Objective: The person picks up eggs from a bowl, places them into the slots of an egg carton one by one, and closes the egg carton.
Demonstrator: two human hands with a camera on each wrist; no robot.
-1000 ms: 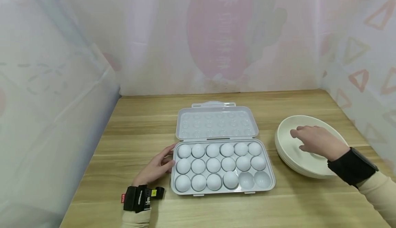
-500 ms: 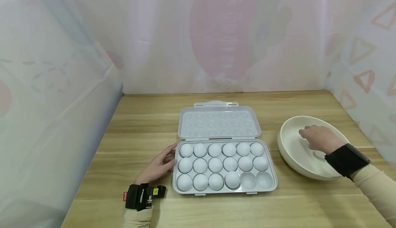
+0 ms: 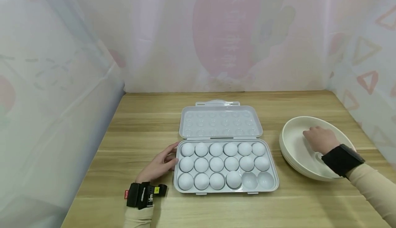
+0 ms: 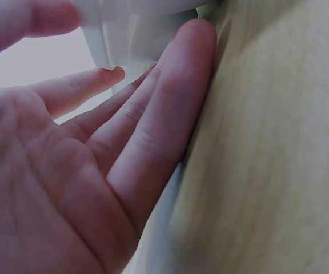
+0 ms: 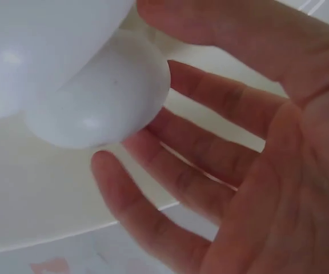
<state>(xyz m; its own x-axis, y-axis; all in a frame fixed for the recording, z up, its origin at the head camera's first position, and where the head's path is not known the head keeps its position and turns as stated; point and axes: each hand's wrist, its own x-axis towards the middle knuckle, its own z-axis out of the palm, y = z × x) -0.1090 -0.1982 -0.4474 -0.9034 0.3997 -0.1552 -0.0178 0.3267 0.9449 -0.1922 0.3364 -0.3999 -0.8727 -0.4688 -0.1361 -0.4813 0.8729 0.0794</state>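
Observation:
My left hand (image 3: 156,166) touches the left end of an open plastic egg box (image 3: 265,180). Its thumb is at the rim, while the straight fingers run along the side, low over the table, in the left wrist view. White eggs (image 3: 216,164) fill most of the box; two cups at the front right hold none. My right hand (image 3: 321,140) is down inside a white bowl (image 3: 294,142). In the right wrist view, its spread fingers (image 5: 181,171) reach round a white egg (image 5: 124,85), fingertips right at its side, with another egg (image 5: 44,40) overlapping it.
The box's clear lid (image 3: 220,119) lies folded back behind it. The bowl stands on a stack at the right. A wooden table (image 3: 142,131) carries everything, with printed cloth walls (image 3: 161,49) at the back and both sides.
My right hand has lowered into the bowl, its fingers now pointing down. My left hand stays at the box. The whole head view has shifted slightly.

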